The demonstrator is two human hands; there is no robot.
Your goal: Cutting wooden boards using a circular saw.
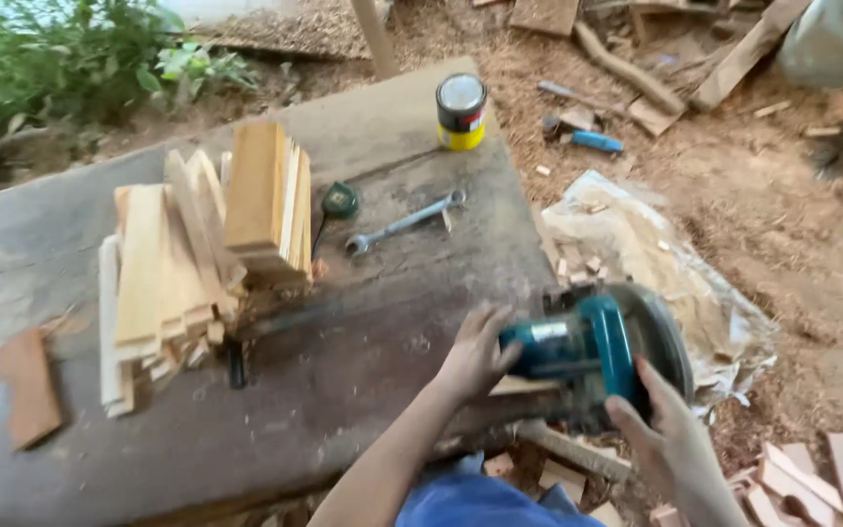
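A teal circular saw (597,353) rests at the right edge of the dark wooden workbench (343,390). My left hand (475,353) lies on the bench against the saw's motor end, fingers touching it. My right hand (661,425) reaches onto the saw's rear side near the blade guard. A pale strip of wood (524,386) lies under the saw. Whether either hand truly grips the saw is unclear.
Stacked pale wood slats (197,259) sit on the bench's left half, with a brown offcut (29,385) nearer the left edge. A wrench (404,222), a small green tool (340,201) and a yellow-black can (461,110) lie farther back. Wood scraps (802,478) and sawdust cover the ground.
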